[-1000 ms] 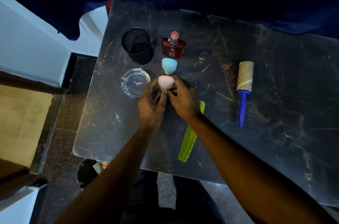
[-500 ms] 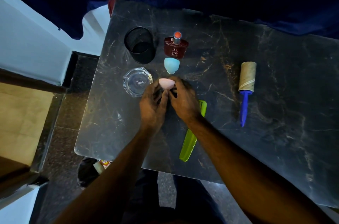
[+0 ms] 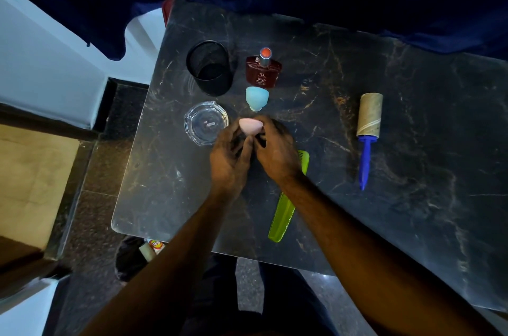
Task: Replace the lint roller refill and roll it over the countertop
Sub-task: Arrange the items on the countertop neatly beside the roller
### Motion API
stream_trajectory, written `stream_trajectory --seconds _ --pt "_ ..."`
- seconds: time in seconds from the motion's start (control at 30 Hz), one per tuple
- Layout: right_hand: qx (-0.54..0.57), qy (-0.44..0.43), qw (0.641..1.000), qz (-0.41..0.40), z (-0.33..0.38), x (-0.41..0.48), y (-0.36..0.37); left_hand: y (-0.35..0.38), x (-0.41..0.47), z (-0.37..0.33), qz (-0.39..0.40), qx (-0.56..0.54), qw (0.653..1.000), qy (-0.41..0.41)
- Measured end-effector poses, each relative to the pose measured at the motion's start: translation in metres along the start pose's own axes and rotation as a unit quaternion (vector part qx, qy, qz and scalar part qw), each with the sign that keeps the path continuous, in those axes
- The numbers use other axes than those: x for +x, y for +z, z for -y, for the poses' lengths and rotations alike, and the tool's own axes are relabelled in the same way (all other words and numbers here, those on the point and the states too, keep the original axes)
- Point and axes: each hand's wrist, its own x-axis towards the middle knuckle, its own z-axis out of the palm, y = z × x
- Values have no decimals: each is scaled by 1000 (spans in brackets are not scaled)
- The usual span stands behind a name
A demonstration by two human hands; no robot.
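- Pink sponge [image 3: 250, 126] sits pinched between the fingertips of both hands; the left hand [image 3: 228, 155] closes on its left side and the right hand [image 3: 277, 152] on its right, fingers curled in narrow around it.
- Whether the sponge rests on the countertop [image 3: 412, 225] or hangs just above it, I cannot tell.
- Just beyond the fingertips stands a blue sponge [image 3: 256, 98], and past that a dark red bottle [image 3: 263, 70].
- Just left of the left fingers lies a glass ashtray [image 3: 206, 122]; further out on that side stands a black mesh cup [image 3: 210, 67].
- Under the right wrist a green comb [image 3: 283, 214] runs back toward the person.
- Well to the right of the right hand lies the lint roller [image 3: 367, 129], untouched, its blue handle pointing toward the person.
- Its roll looks like bare brown cardboard, so I judge the sticky sheets are used up.
- No fresh refill shows anywhere within reach of the fingers; a cardboard-coloured tube [image 3: 145, 251] shows on the floor below the near edge, but what it is I cannot tell.
- By my reading the task proper is not begun: neither hand is on the roller.
- Left to do: let go of the sponge, pull off the spent core, fit a new refill, roll it over the countertop.
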Motion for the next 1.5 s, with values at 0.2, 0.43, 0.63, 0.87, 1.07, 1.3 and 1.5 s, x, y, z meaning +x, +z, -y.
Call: stream_trajectory --seconds 0.2,0.43,0.63,0.87,1.07,1.3,1.5 --pt "0 14 1000 7 0 0 -1 1 -2 -1 0 -11 1000 -13" --pt "-17 45 999 -13 -6 -12 -6 -5 -15 4 -25 -30 998 -40" --pt "13 78 991 -105 -29 -36 -33 -12 -37 19 -58 -37 995 -68" --pt "-38 115 993 -17 -58 -48 -56 -10 -73 34 227 261 938 -1" --pt "-51 107 993 5 -66 -44 -63 -12 -91 49 367 482 794 52" --pt "-55 101 993 24 -67 -44 -67 -14 -93 50 367 493 783 96" --pt "48 158 985 39 -63 -33 -77 -16 -99 46 335 472 803 143"
